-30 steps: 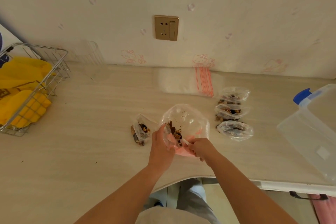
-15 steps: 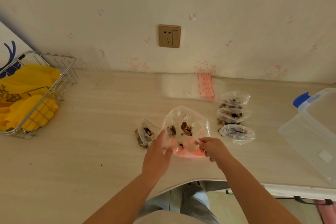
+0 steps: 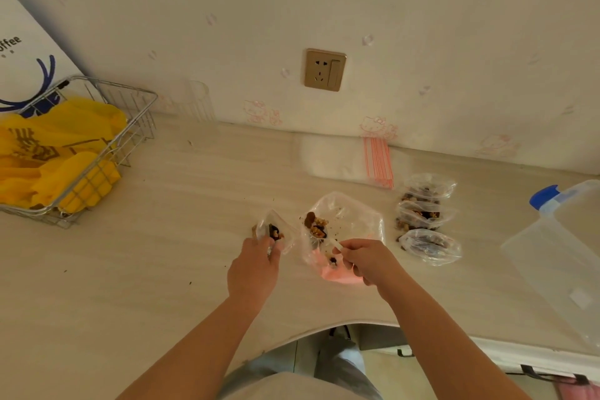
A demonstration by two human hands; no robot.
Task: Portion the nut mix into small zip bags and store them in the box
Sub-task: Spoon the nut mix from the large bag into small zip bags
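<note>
Left hand (image 3: 255, 265) pinches limp small bag (image 3: 274, 232) left of big bag (image 3: 344, 224) | right hand (image 3: 368, 258) grips spoon (image 3: 324, 235) of nuts | hold bag by its rim; light, floppy

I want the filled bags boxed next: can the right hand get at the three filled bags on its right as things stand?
Probably not right away. The right hand grips a scoop in the large nut bag. The filled bags lie just beyond it on the table, with nothing between.

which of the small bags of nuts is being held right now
The small clear zip bag of nuts left of the large bag, pinched by the left hand; three others lie untouched.
</note>
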